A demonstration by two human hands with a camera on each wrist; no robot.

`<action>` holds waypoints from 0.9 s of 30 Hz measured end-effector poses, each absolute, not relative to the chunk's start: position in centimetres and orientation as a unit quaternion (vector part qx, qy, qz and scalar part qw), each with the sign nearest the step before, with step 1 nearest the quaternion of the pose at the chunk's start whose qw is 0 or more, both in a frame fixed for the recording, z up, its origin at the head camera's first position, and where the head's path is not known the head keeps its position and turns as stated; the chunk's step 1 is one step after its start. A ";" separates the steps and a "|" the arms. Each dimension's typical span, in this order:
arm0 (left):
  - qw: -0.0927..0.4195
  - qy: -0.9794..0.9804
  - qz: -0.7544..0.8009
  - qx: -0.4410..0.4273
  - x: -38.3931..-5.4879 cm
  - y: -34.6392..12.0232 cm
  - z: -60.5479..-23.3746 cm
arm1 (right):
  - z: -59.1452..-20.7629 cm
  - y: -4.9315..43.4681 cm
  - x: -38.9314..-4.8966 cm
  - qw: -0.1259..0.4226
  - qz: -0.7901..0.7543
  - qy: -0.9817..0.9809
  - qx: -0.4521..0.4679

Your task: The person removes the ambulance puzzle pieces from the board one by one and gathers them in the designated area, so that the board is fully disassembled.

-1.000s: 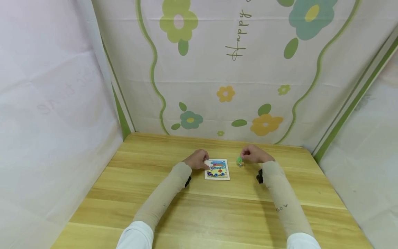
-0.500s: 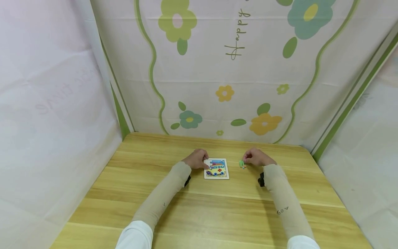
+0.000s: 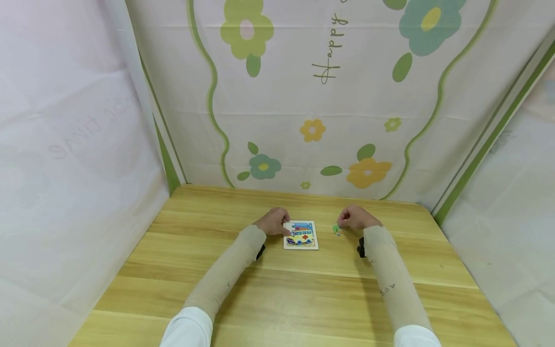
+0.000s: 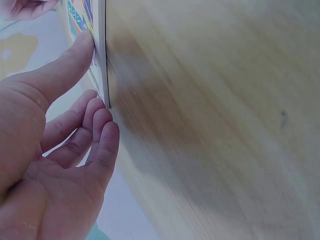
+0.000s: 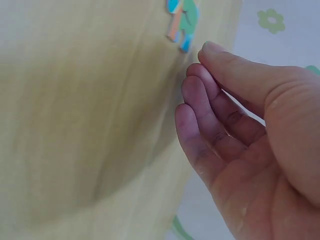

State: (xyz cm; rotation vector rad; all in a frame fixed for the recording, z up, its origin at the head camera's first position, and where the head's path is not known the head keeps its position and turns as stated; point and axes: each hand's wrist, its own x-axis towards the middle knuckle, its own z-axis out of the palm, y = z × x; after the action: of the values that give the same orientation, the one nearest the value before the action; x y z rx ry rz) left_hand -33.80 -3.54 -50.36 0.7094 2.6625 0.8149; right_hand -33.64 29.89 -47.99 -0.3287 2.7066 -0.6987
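Note:
A small jigsaw puzzle (image 3: 303, 238) in a white-edged tray, with a yellow ambulance picture, lies on the wooden table. My left hand (image 3: 273, 221) holds its upper left side. In the left wrist view the thumb (image 4: 82, 47) rests on the picture face and the fingers curl at the tray's edge. Right of the tray is a green puzzle piece (image 3: 336, 229) with blue and orange parts. My right hand (image 3: 356, 218) has its fingertips at this piece, thumb and forefinger drawn together. The right wrist view shows the piece (image 5: 186, 22) just beyond the thumb tip; the forefinger is mostly hidden.
The wooden table (image 3: 277, 299) extends around both forearms. Behind it hangs a white cloth (image 3: 277, 96) printed with flowers, and pale cloth sides stand left and right. Dark camera mounts (image 3: 361, 248) sit under the wrists.
The green piece has turned and shifted slightly toward me, with my right fingertips staying at it. The left hand and the tray keep their places; the head view has drifted a little.

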 end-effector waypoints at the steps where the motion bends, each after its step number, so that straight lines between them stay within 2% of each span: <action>1: 0.133 0.919 0.280 0.245 -33.8 -3.6 -50.4 | -47.7 29.7 -33.6 0.162 -0.246 0.948 -0.118; 14: 0.133 0.917 0.281 0.249 -33.4 -3.6 -49.9 | -47.2 23.1 -34.7 0.141 -0.226 0.939 -0.217; 21: 0.123 0.918 0.269 0.264 -33.5 -3.6 -50.0 | -47.3 19.5 -34.7 0.167 -0.208 0.930 -0.253; 27: 0.126 0.918 0.268 0.264 -33.6 -3.6 -49.9 | -47.5 18.2 -34.7 0.181 -0.196 0.930 -0.252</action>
State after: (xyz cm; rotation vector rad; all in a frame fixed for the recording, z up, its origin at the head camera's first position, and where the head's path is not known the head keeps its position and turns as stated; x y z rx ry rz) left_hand -33.56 -3.62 -49.86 0.7685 2.6745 0.7794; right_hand -34.65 18.22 -47.54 -0.7108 2.6281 -0.5536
